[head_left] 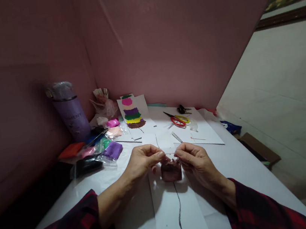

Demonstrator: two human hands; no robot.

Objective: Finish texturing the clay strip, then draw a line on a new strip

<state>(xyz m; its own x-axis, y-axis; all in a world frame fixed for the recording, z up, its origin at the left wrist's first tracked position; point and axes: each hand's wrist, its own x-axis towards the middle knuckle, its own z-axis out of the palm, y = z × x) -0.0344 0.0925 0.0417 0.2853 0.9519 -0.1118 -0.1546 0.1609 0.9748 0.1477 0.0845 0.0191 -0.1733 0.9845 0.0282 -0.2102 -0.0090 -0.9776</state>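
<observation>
A small clear packet of brown material [171,171] is hanging between your two hands over a white paper strip [195,226], its brown bulk sitting just below and between your fingertips. Your left hand [143,162] is pinching the packet's upper edge at the left, thumb and forefinger together, while your right hand [201,162] is pinching it at the right in the same way. A wavy black line [179,211] is running down the strip toward the near edge. To the left of your left hand, a purple packet [113,150] is lying among other coloured packets, and a purple bottle [71,116] is standing beyond them near the pink wall [156,53]. On the far side, a card with coloured bands [143,110] is leaning upright. Red-and-yellow-handled scissors [178,120] are lying open beyond your right hand, with a set of keys [182,109] resting just farther back on white paper.
</observation>
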